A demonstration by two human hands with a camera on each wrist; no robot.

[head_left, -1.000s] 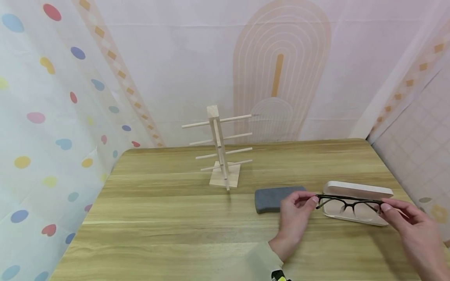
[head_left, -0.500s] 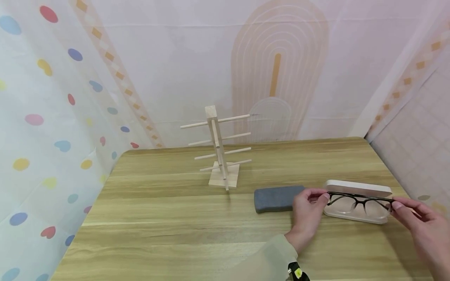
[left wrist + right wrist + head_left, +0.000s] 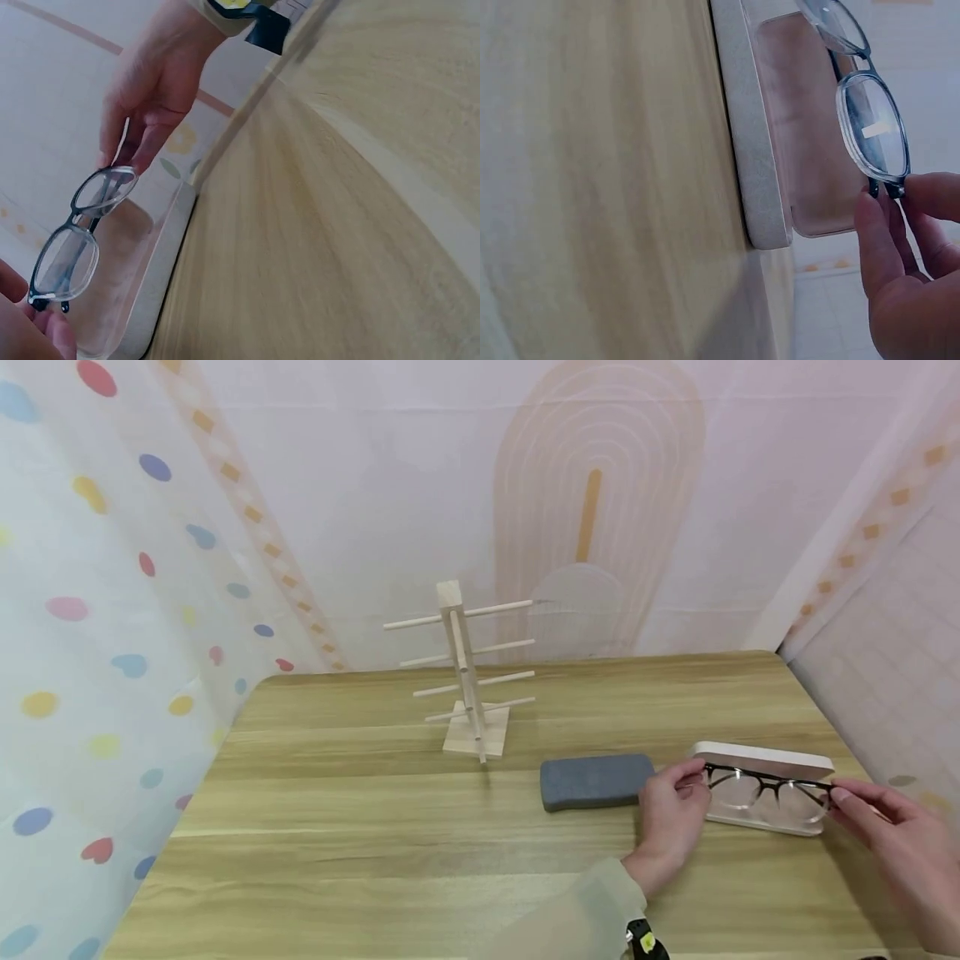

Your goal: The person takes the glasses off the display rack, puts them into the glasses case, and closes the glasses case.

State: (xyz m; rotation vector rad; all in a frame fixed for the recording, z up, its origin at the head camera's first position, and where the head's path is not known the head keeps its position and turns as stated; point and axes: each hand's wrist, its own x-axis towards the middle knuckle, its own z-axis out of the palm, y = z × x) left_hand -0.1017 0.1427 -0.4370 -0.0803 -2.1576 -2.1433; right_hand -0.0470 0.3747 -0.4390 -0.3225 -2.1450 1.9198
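A pair of eyeglasses (image 3: 767, 783), dark along the top with clear lower rims, is held level over an open eyeglass case (image 3: 810, 766). My left hand (image 3: 675, 817) pinches one end of the frame, while my right hand (image 3: 900, 835) pinches the other. The temples are folded behind the lenses. In the left wrist view, the case (image 3: 154, 289) appears pale outside with a pinkish lining. Fingertips of the right hand (image 3: 911, 262) grip the frame's corner in the right wrist view. Whether the eyeglasses touch the case lining is unclear.
A grey closed eyeglass case (image 3: 596, 781) lies just left of my left hand. Farther back stands a wooden peg rack (image 3: 465, 652) with several rods sticking out. The wooden table (image 3: 337, 860) ends at a patterned curtain (image 3: 360, 510).
Both hands first shifted right with the eyeglasses, bringing them more squarely over the open case. Since half a second ago they have moved only slightly. The cases and rack stayed put.
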